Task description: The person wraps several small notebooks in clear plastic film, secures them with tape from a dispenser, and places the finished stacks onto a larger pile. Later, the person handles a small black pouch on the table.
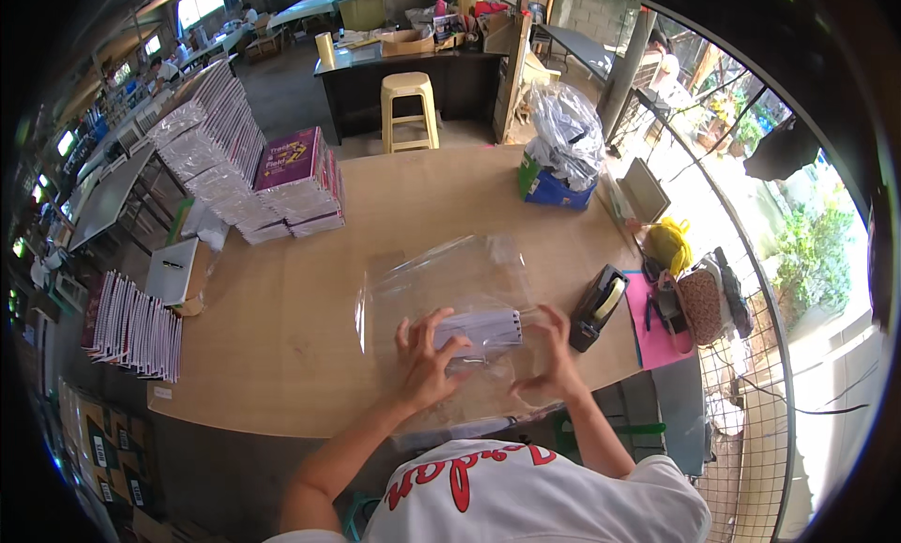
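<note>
A small white bundle (483,329) with dark marks along its right edge lies in front of me; it looks like a stack of paper slips or a pad. Clear plastic film (450,269) spreads around and beyond it over the wooden table (282,355). My left hand (430,363) rests at the bundle's left end, fingers bent and apart, the fingertips touching it or the film. On the other side, my right hand (554,357) curves around the right end with its fingers apart, holding nothing I can see. Whether its fingertips touch the film cannot be told.
Right of my hands stands a black tape dispenser (598,308), beside a pink sheet (662,332) with tools. Tall stacks of wrapped books (221,153) fill the far left; more booklets (141,327) stand nearer. A blue-green box (554,182) holds crumpled plastic.
</note>
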A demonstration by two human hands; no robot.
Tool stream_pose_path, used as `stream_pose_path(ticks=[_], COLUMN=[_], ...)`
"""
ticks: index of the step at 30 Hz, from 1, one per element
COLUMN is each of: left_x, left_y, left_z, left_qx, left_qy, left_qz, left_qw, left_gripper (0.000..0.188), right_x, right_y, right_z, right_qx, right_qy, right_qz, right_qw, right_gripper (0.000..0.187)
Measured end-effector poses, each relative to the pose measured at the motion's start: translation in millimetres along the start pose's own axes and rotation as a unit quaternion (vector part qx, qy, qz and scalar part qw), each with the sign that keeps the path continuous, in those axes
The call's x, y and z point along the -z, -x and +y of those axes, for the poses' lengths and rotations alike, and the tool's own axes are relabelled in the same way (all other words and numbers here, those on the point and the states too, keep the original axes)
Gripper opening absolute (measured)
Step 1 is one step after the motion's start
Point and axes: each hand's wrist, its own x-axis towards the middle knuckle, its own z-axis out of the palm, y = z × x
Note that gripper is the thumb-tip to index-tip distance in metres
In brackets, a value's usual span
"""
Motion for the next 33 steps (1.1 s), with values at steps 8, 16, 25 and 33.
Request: stream_pose_path(ticks=[8, 16, 25, 33], left_x=[-20, -40, -44, -58], left_y=[-31, -35, -51, -53], left_z=[-14, -30, -29, -51], left_qx=[0.133, 0.159, 0.206, 0.386], left_qy=[0.186, 0.223, 0.223, 0.576], left_qz=[0.08, 0.104, 0.16, 0.051], left_qw=[0.97, 0.956, 0.939, 0.719], left_gripper=[0.032, 0.025, 0.028, 0.038], right_x=[-51, -65, -70, -41], right_y=[-27, -35, -47, -104], right_z=[37, 44, 65, 82], right_qx=[-0.098, -0.109, -0.084, -0.532], right_qy=[-0.055, -0.068, -0.089, -0.386], right_qz=[0.033, 0.077, 0.077, -0.205], right_qw=[0.993, 0.989, 0.989, 0.726], right_gripper=[0.028, 0.02, 0.024, 0.054])
